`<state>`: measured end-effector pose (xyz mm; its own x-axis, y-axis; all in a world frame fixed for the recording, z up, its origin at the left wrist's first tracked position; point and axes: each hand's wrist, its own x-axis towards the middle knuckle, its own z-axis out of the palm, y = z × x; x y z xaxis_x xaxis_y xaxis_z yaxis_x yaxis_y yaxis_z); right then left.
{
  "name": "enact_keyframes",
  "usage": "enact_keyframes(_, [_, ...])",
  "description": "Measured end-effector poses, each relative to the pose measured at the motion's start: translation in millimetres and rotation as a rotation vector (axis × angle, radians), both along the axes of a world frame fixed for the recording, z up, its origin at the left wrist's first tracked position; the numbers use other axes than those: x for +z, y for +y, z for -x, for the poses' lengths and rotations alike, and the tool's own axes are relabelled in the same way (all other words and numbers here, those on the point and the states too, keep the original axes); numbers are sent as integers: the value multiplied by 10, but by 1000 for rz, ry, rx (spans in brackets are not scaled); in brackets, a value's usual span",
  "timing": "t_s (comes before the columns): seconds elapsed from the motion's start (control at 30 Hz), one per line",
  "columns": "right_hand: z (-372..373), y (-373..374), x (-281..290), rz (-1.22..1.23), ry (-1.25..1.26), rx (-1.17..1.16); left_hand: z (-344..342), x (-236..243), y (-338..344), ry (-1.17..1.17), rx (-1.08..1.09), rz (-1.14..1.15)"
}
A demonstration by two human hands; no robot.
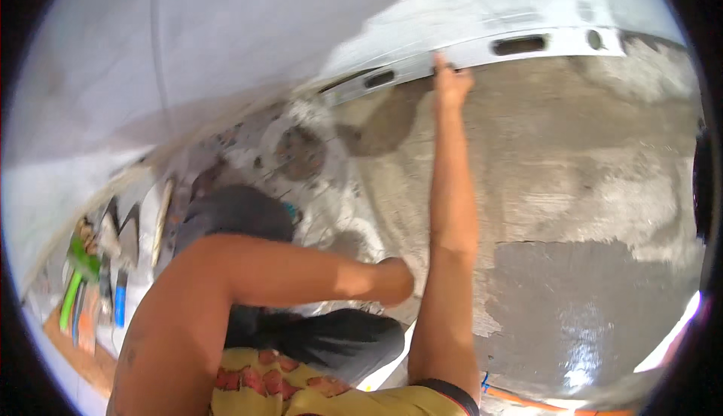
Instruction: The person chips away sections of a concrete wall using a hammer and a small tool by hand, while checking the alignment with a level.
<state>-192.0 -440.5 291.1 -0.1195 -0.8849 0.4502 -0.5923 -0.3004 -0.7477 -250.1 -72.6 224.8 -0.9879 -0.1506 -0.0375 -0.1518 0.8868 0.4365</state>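
A long silver-white spirit level (482,51) with cut-out slots lies along the foot of the pale wall (248,32), over the concrete floor. My right arm is stretched far forward, and my right hand (453,83) grips the level's near edge around its middle. The undersides of those fingers are hidden. Bent across my body, my left arm ends in my left hand (393,280), closed like a fist beside my right forearm. What it holds, if anything, cannot be made out.
Trowels (124,254), a green-handled tool (71,299) and a light stick (163,220) lie at the far left. A smooth, wet grey patch (565,303) covers the floor at right. An orange cord (527,399) runs along the lower right. My bent knees are below.
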Motion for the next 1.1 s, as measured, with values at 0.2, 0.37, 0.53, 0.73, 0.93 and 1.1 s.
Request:
enact_keyframes(0.2, [-230,355,98,-280,-181,34,-759,132,2,196,-50,11])
enact_keyframes(0.37, [-153,131,79,-276,-6,-17,-430,-93,-20,199,-8,68])
enact_keyframes(0.53, [-514,-66,155,-342,-97,77,340,511,-44,-829,170,90])
enact_keyframes(0.73, [-156,83,26,-348,-186,45,-680,440,-113,-123,-52,-85])
enact_keyframes(0.93, [-147,80,90,-335,-209,64,-792,527,-22,-69,-114,57])
enact_keyframes(1.1, [-164,60,38,-317,-205,82,-784,548,-55,-105,-102,19])
